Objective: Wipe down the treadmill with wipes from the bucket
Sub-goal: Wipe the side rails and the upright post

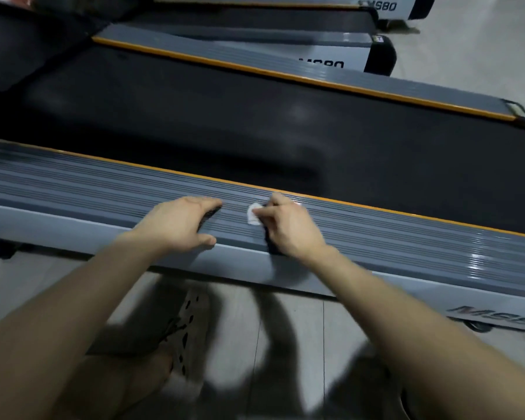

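The treadmill's grey ribbed side rail [406, 234] with an orange edge runs across the view, with the black belt [255, 131] beyond it. A small white wipe [253, 215] lies on the rail, and my right hand [288, 228] holds it with curled fingers and presses it down. My left hand [179, 224] rests on the rail just left of the wipe, fingers bent over the ribs and thumb on the near edge. The frame is motion-blurred. No bucket is in view.
A second treadmill [331, 62] stands parallel behind this one, and part of a third [385, 6] shows at the top. Grey tiled floor [300, 328] lies below the rail. My foot in a patterned shoe [188, 328] stands close to the treadmill's near side.
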Motion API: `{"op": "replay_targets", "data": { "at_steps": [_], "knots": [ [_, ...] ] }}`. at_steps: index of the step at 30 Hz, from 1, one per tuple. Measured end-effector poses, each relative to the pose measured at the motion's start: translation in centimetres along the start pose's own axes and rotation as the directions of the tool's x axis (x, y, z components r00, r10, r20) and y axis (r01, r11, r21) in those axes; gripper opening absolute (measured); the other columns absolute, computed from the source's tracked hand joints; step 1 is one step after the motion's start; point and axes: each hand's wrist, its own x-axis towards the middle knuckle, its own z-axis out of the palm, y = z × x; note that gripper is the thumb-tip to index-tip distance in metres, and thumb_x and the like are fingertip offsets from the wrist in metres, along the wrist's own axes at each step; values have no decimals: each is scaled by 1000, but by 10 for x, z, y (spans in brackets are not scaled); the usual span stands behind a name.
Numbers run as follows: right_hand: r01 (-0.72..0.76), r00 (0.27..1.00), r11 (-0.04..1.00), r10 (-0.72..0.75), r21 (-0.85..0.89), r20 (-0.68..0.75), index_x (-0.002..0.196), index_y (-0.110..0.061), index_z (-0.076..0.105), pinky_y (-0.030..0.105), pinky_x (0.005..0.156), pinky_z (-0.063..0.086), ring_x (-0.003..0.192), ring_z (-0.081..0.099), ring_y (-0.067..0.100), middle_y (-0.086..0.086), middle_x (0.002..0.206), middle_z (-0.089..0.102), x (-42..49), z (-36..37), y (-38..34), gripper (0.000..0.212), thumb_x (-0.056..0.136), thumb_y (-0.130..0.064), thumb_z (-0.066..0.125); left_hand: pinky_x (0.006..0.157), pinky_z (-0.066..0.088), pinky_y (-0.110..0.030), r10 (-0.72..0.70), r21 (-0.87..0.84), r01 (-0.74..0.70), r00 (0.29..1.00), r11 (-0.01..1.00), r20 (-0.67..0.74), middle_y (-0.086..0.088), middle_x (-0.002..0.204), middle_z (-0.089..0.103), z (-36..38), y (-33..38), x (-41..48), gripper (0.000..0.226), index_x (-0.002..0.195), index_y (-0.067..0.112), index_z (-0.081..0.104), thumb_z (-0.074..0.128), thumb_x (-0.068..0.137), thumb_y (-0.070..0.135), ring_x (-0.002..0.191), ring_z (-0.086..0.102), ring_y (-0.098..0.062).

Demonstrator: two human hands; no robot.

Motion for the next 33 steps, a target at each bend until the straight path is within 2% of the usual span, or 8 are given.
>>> {"op": "replay_targets", "data": {
  "at_steps": [2,5,9,12,19,24,29,33],
  "knots": [
    [-311,946,949,304,-46,-112,101,-24,79,35,68,33,88,62,33,-4,90,48,-8,-25,56,23,94,-13,62,122,36,-44,-34,31,33,999,999,22,7,176,24,2,-20,-8,90,168,38,24,68,94,66,160,28,-20],
    [-683,686,727,672,73,-279,109,-21,83,40,83,50,98,65,42,8,100,54,-18,-39,81,41,86,1,57,122,34,-50,-108,84,105,994,991,27,1,176,23,8,-42,-10,89,166,41,25,70,93,64,160,27,-27],
    [-126,978,991,133,51,-160,103,-17,77,38,68,38,81,55,30,2,91,47,-16,11,-31,19,94,-7,64,101,52,-47,-108,-5,108,994,994,-33,6,156,47,8,-51,-2,92,156,45,41,88,78,55,139,52,-27],
    [257,966,965,-258,46,30,119,-19,75,36,72,40,89,53,24,2,97,52,-13,23,-60,21,102,-17,62,117,43,-48,-114,-26,112,992,993,-56,9,173,30,19,-54,-5,89,162,49,34,79,87,61,156,36,-25],
    [-386,902,922,374,-14,-214,108,-23,81,30,70,32,81,59,31,-2,93,45,44,2,3,37,87,-2,59,128,22,-44,-72,-75,69,996,995,-43,10,178,10,29,-64,-7,85,165,52,21,66,94,67,166,8,-18],
    [257,963,966,-257,11,74,115,-21,73,35,69,41,85,55,24,0,96,51,13,28,-68,19,101,-15,62,126,21,-42,-66,-87,59,995,994,-75,16,177,12,28,-70,-7,87,163,55,24,67,89,73,165,10,-13],
    [-378,907,926,372,4,-196,108,-26,79,30,70,31,88,60,36,0,95,45,52,7,-13,34,92,-4,59,125,20,-41,-54,-96,43,992,994,-114,17,176,15,30,-72,-9,86,163,55,27,65,88,75,164,12,-12],
    [255,963,966,-251,-30,94,119,-19,70,34,70,37,88,55,24,1,101,49,22,30,-72,21,100,-15,61,126,19,-40,-58,-118,42,988,992,-143,17,175,20,32,-73,-13,88,162,52,32,66,85,78,164,15,-10]
  ]
}}
